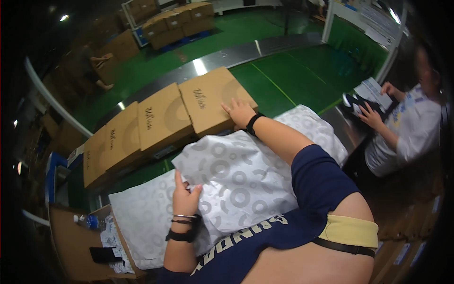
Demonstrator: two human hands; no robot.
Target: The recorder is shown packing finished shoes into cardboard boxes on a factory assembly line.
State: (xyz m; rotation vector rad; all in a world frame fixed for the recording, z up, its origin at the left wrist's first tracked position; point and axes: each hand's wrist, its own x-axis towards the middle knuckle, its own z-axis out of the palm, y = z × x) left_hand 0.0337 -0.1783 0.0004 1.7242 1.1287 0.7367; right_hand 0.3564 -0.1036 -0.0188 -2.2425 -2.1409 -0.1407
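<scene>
My left hand (186,196) pinches the edge of a white wrapping paper sheet (236,184) printed with grey rings and arcs. The sheet is creased and lies over more of the same paper (142,208) right in front of me. My right hand (240,113) reaches over it, fingers spread on the near right part of a brown cardboard box (208,94). That closed box ends a row at the right. Beside it lie more closed boxes, one in the middle (161,116), another (122,135) and the leftmost one (96,156).
A green conveyor belt (283,78) with a metal rail (227,54) runs behind the boxes. At right a co-worker (402,128) handles a dark shoe (357,104). An open carton (71,236) at lower left holds paper scraps, a plastic bottle (92,221) and a black flat object (105,254).
</scene>
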